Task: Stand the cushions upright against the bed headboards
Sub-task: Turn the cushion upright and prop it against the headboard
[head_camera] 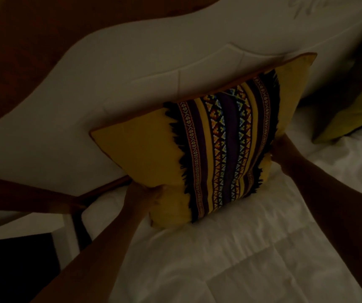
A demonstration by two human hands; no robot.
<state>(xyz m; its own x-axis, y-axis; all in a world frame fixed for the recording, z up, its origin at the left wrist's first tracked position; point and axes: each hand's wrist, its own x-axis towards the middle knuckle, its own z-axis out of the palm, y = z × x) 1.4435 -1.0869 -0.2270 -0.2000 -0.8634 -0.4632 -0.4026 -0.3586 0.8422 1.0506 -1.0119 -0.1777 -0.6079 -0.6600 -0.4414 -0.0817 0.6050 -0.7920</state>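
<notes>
A yellow cushion (145, 154) with a fringed woven band stands against the white headboard (88, 101), left hand (145, 196) and right hand (285, 147) gripping its lower corners.

Second cushion (354, 106) cut off at right edge, left hand (145, 195) fingers hidden behind yellow cushion (132, 154)

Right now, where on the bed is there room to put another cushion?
The white quilt lies bare below the yellow cushion, between both arms. Another bare strip sits between it and the green cushion, along the headboard. Crowded: the left hand and right hand hold the yellow cushion's lower corners.
</notes>
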